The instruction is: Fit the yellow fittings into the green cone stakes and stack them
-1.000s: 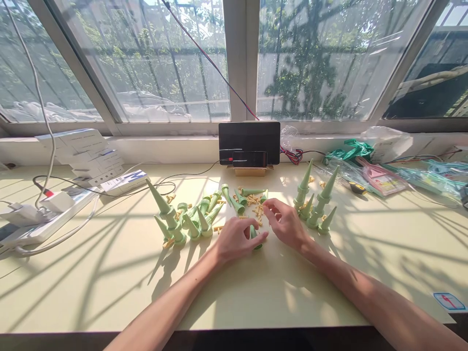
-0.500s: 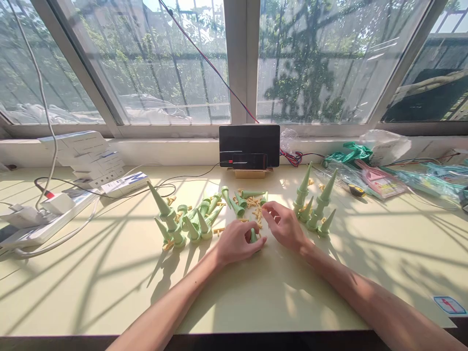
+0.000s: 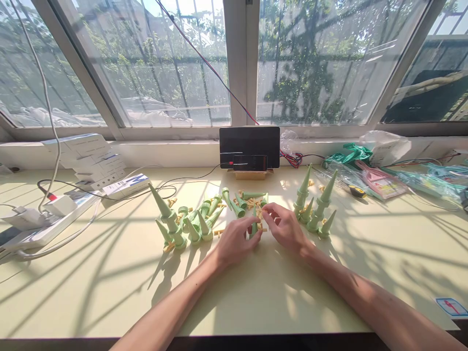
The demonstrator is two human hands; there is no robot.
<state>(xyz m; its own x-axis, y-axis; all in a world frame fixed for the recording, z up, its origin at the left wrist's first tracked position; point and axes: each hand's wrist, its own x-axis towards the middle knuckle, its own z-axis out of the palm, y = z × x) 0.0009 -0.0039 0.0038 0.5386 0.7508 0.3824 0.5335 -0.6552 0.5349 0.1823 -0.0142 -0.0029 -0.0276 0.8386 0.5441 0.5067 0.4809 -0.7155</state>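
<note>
Both hands work close together near the middle of the worktop (image 3: 285,312), apart from each other by a narrow gap. In the head view, the left hand (image 3: 237,240) has its thumb and fingers closed around a green cone (image 3: 254,212), which stands point up between them. The right hand (image 3: 287,225) is curled just beside it, thumb and fingertips drawn together over the small yellow pegs (image 3: 252,201); whether one is pinched there I cannot tell.

What has just changed is the cone: it now rises clear above the left fingers, where half a second ago it sat lower and mostly behind them. The left thumb has also drawn in nearer the fingers. The right hand has hardly moved. As I judge it, the cone is now steadier and better placed for a peg to be brought to it.

Beyond the hands lie more loose green pieces (image 3: 239,212) among the pegs. On the left, a tall green stack (image 3: 168,217) stands beside shorter cones (image 3: 203,227); on the right, more stacks (image 3: 323,201) stand upright. Behind them all, a phone (image 3: 250,162) leans before a black tablet (image 3: 249,140).
</note>
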